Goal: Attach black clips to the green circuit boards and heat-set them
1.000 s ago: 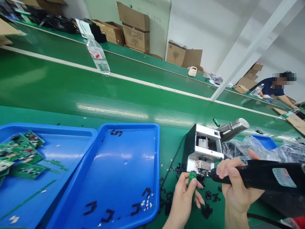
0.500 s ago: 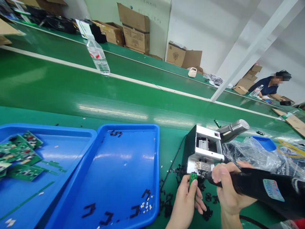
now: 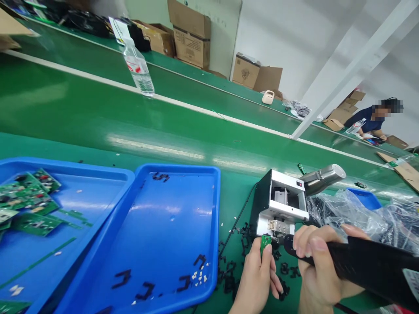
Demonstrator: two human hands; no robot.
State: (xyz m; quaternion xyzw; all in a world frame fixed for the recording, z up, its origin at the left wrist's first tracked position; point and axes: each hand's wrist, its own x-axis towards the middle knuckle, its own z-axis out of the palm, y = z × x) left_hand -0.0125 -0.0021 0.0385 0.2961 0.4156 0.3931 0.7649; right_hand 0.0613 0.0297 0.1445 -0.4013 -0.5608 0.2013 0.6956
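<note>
Bright, even indoor light, apparently from overhead fixtures, w/ long white glare streaks on green conveyor belt [image 3: 98,104] and pale sheen on blue plastic tray [image 3: 170,226]; shadows soft, few. Wide-angle lens bends lines toward frame edges, incl. white beam [image 3: 353,65] slanting across upper right. Black hand tool [image 3: 369,266] at lower right edge looks slightly soft; most of frame fairly sharp, though far-off items lose fine detail.

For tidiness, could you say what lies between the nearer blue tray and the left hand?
Black plastic scraps on the green belt, in the head view.
</note>
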